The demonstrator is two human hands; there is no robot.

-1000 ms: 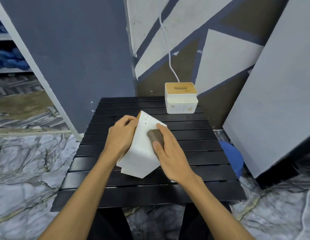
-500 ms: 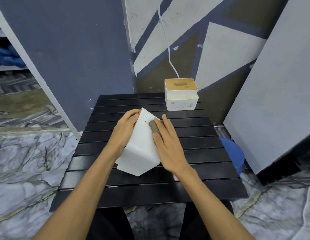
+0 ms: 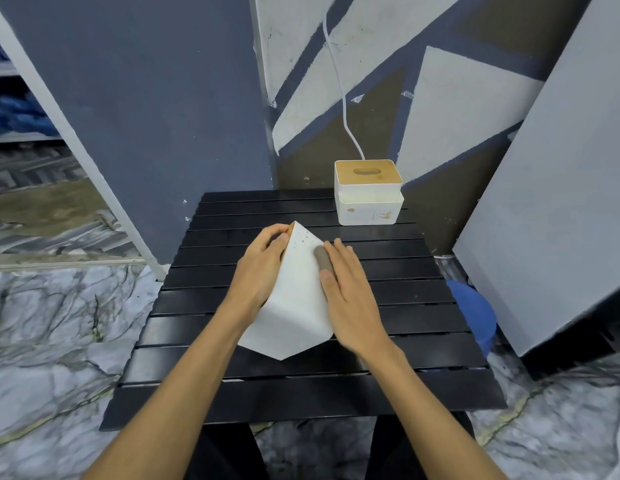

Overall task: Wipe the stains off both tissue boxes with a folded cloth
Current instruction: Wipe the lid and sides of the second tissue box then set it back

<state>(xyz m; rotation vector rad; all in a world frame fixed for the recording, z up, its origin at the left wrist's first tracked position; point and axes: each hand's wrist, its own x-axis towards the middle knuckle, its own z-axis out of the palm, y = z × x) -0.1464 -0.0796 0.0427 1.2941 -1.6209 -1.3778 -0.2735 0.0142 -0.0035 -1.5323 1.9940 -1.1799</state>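
Near tissue box (image 3: 294, 299): white, tipped up on one corner at the middle of the black slatted table (image 3: 388, 386), small brownish specks showing near its upper edge.
Cloth (image 3: 323, 260): a grey-brown folded pad pressed flat against the tilted box's right face, mostly hidden under the fingers.
Right hand (image 3: 350, 299): fingers straight and close together, laid flat over the cloth.
Left hand (image 3: 262, 268): fingers curled around the box's upper left edge, bracing it.
Second tissue box (image 3: 369, 192): upright at the table's far right corner, well apart from the tilted box, faint marks on its front, not being handled.
White cable (image 3: 339, 81): hangs down the wall just behind the far box.
Risk: balanced on a corner, the box could likely skid or twist on the slats if the wiping push outweighs the bracing grip; the specks by the top edge may be missed.
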